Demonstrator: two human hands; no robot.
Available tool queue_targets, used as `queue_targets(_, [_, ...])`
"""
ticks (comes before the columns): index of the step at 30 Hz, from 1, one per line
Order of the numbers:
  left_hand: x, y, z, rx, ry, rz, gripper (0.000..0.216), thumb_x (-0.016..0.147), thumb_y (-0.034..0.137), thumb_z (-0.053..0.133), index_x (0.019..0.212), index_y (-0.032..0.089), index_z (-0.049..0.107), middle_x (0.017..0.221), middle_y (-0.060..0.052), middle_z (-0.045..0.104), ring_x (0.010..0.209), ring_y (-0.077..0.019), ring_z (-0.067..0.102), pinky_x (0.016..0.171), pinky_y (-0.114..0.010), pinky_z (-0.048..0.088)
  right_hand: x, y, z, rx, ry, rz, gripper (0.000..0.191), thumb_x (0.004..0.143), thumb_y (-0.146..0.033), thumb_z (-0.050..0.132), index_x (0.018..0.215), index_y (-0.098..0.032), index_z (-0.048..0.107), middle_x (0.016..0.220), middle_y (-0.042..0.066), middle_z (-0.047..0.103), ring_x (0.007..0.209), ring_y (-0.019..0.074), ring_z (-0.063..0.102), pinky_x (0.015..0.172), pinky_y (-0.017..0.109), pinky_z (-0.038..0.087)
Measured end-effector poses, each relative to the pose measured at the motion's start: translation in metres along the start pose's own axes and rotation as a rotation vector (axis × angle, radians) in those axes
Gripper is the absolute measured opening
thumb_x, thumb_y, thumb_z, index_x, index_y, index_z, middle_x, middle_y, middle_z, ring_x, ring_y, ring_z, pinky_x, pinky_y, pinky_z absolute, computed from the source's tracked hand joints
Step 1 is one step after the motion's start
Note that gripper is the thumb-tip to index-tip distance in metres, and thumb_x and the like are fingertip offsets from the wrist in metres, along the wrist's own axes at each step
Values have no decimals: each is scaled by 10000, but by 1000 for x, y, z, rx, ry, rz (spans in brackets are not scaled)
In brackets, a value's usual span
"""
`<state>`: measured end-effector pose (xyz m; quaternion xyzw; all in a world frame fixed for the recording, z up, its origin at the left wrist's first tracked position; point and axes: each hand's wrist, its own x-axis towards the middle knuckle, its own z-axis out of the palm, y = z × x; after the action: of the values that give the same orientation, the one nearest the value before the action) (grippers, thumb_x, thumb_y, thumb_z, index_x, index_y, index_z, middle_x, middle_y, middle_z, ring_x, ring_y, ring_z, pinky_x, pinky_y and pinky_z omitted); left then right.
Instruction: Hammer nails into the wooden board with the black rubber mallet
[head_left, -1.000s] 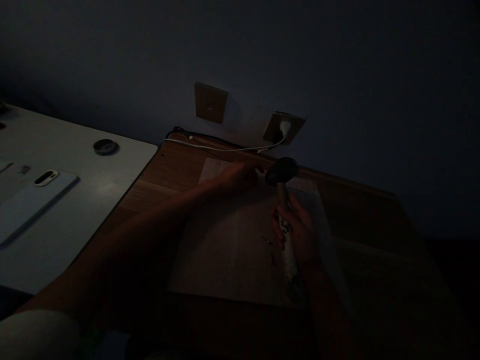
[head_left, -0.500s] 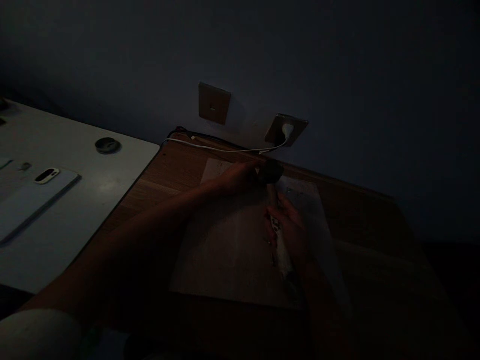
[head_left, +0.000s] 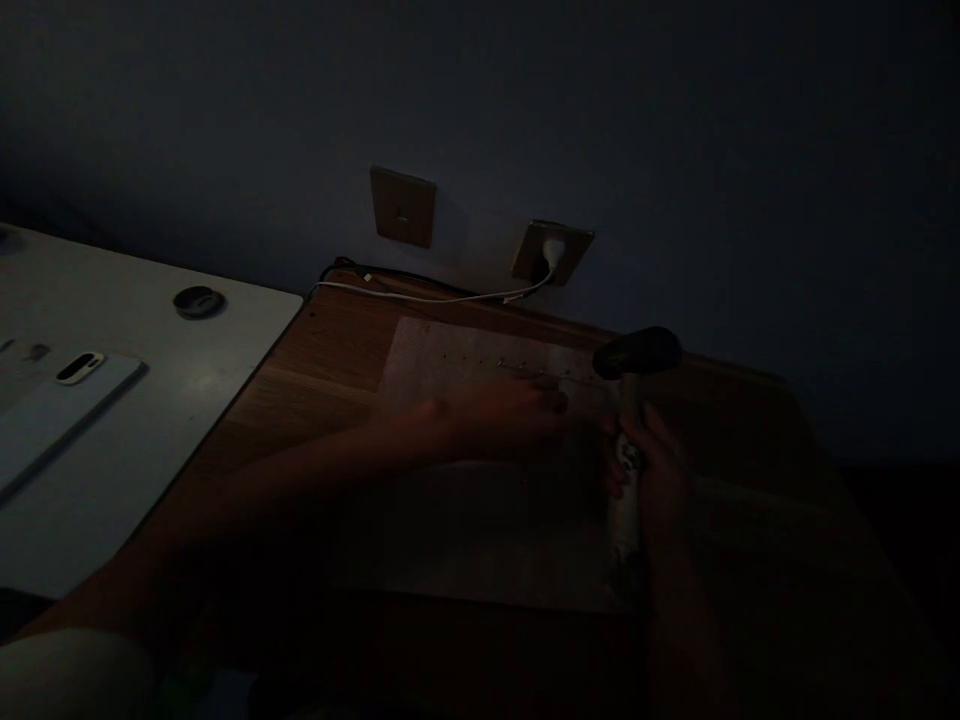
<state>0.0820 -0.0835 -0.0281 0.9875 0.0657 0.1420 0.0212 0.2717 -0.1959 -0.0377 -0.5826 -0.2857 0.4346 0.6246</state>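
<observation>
The room is very dark. My right hand (head_left: 651,470) is closed round the pale handle of a hammer (head_left: 636,353), whose dark head is raised above the right end of a pale wooden board (head_left: 442,355). A row of small nails (head_left: 525,370) runs along the board's far edge. My left hand (head_left: 502,415) reaches across the board just below that row. Its fingers are drawn together near the hammer handle, and what they pinch is too dim to make out.
The board lies on a brown wooden table (head_left: 330,340). A white cable (head_left: 420,295) runs along the wall to a plug in a socket (head_left: 553,250), beside a wall switch (head_left: 402,206). A white table (head_left: 150,400) at the left carries a phone (head_left: 60,395) and a small round object (head_left: 198,301).
The hammer struck down by my left fingers at the board's far edge, then rose and swung to the right. My left hand came away from that edge, nearer and to the right.
</observation>
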Motion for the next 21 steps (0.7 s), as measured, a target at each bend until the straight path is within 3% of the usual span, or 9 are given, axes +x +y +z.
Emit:
queue_targets(3, [8, 23, 12, 102, -103, -20, 172, 1051, 173, 588, 1113, 197, 746, 1028, -63, 807, 972, -219, 741, 825, -339, 524, 0, 0, -2, 20, -17, -15, 234, 753, -363, 794, 852, -242, 620, 697, -69, 638, 315, 41, 400, 245, 160, 279])
queue_targets(12, [28, 53, 24, 143, -140, 0, 157, 1043, 202, 636, 1015, 227, 789, 982, -65, 817, 873, -226, 764, 748, -366, 545, 2, 1, -5, 48, -21, -52, 227, 768, -355, 781, 875, -246, 614, 714, -74, 636, 322, 31, 386, 257, 170, 247])
queue_targets(16, [9, 27, 18, 128, -63, -25, 130, 1003, 153, 659, 1020, 191, 781, 1030, -83, 793, 916, -225, 752, 752, -344, 557, 1, 4, -6, 84, -49, -80, 209, 791, -340, 767, 876, -252, 598, 717, -75, 643, 325, 39, 406, 265, 173, 252])
queue_targets(19, [-18, -13, 10, 57, 99, -196, 179, 1004, 132, 616, 1068, 179, 777, 1026, -89, 793, 931, -212, 738, 829, -340, 562, 0, 6, -6, 96, -83, -85, 184, 826, -336, 752, 878, -255, 595, 730, -70, 650, 327, 43, 411, 268, 176, 266])
queue_targets(21, [-35, -38, 8, 13, 223, -384, 190, 989, 142, 618, 1075, 184, 782, 1023, -81, 802, 955, -220, 737, 890, -364, 561, 0, 7, -5, 89, -89, -82, 180, 833, -342, 751, 869, -254, 598, 721, -67, 647, 326, 47, 414, 266, 180, 270])
